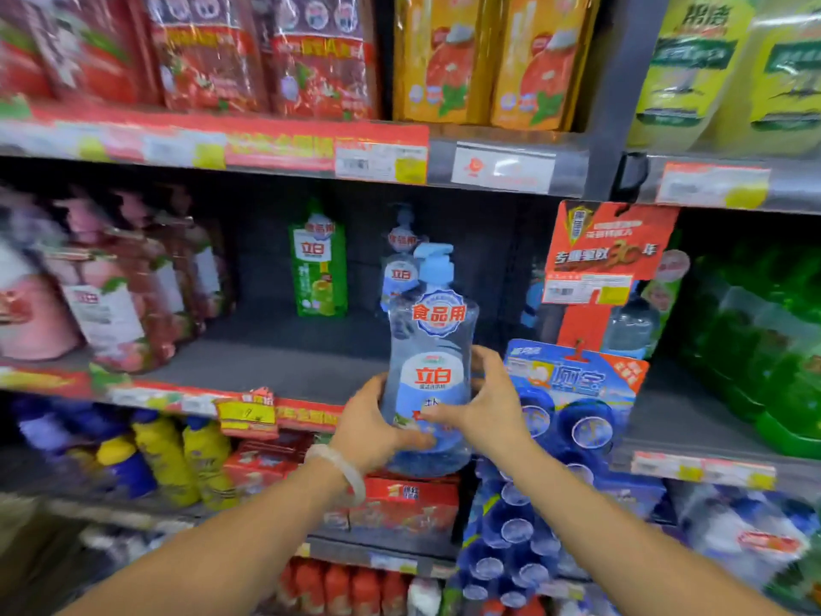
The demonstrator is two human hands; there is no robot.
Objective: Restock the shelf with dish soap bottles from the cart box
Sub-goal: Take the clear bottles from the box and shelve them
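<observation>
You held the clear dish soap bottle (428,375) upright — left hand (371,431) and right hand (491,404) (fingers curled round its lower body). It hung just before the shelf (275,371) edge.

Held bottle (428,362) before shelf (275,362)

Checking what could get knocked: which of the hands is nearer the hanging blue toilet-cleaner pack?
Right. The right hand grips the clear dish soap bottle directly beside the blue pack; the left hand holds the bottle's far side.
</observation>
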